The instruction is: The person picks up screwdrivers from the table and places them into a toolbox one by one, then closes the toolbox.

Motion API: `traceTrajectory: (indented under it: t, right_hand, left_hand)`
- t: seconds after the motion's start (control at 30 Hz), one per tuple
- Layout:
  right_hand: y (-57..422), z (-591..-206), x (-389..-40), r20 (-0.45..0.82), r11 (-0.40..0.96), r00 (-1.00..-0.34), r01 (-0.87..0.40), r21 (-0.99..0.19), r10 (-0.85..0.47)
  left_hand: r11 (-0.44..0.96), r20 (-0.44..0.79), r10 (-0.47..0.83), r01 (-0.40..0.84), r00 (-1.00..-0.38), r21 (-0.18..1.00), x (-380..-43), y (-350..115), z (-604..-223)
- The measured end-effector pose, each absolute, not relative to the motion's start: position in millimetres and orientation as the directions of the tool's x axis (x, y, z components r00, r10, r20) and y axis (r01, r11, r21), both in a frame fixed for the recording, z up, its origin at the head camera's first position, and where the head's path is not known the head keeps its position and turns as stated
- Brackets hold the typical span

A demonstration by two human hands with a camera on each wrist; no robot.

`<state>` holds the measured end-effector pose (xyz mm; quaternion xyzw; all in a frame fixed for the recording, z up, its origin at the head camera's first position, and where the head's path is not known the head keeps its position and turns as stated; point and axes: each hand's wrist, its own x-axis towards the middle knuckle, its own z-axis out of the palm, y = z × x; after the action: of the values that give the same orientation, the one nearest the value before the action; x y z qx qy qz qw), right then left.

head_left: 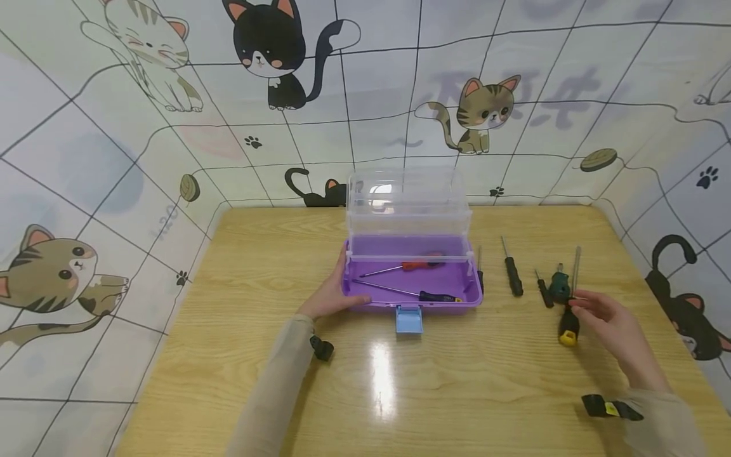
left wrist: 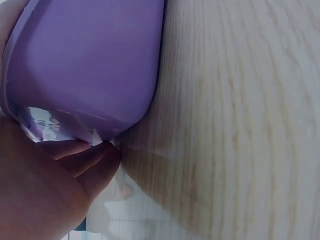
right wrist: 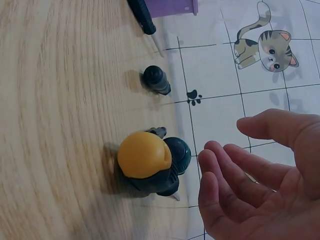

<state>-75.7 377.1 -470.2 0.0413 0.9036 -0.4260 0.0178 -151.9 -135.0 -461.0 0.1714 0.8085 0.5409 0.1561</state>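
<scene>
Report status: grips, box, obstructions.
Left grip holds purple box, lid raised. Right grip open beside yellow-ended screwdriver. Stubby green screwdriver close alongside, possibly in the way.

Toolbox (head_left: 440, 282), purple; latch (head_left: 408, 322), light blue; rear boxed screwdriver (head_left: 415, 265), red-handled; large screwdriver (head_left: 569, 324), black with yellow end; stubby screwdriver (head_left: 559, 289), dark green; surface (head_left: 457, 381), yellowish wood grain; wall (head_left: 377, 143), pale, black-gridded, cat-patterned.

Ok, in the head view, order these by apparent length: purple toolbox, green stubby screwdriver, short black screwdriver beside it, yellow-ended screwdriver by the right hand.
1. Purple toolbox
2. Yellow-ended screwdriver
3. Green stubby screwdriver and short black screwdriver: similar lengths, so unranked.
</scene>
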Motion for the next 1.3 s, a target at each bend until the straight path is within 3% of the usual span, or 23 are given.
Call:
traceTrajectory:
  t: [0.3,0.43,0.63,1.3]
  right_hand:
    - [384,-475,-74,-0.144,0.652,-0.975,0.218,-0.726,0.167]
    - [387,-480,-72,-0.192,0.647,-0.962,0.272,-0.712,0.193]
    - [388,-488,-71,-0.184,0.649,-0.965,0.262,-0.714,0.188]
    - [375,-499,-76,-0.206,0.745,-0.956,0.291,-0.601,0.208]
  left_hand:
    - [0.341,-0.071,0.454,0.099,-0.888,0.935,-154,-136,-465]
    - [0.347,-0.059,0.445,0.111,-0.894,0.931,-160,-138,-484]
    - [0.370,-0.071,0.425,0.102,-0.902,0.923,-168,-140,-504]
    - [0.352,-0.062,0.432,0.105,-0.900,0.930,-165,-140,-500]
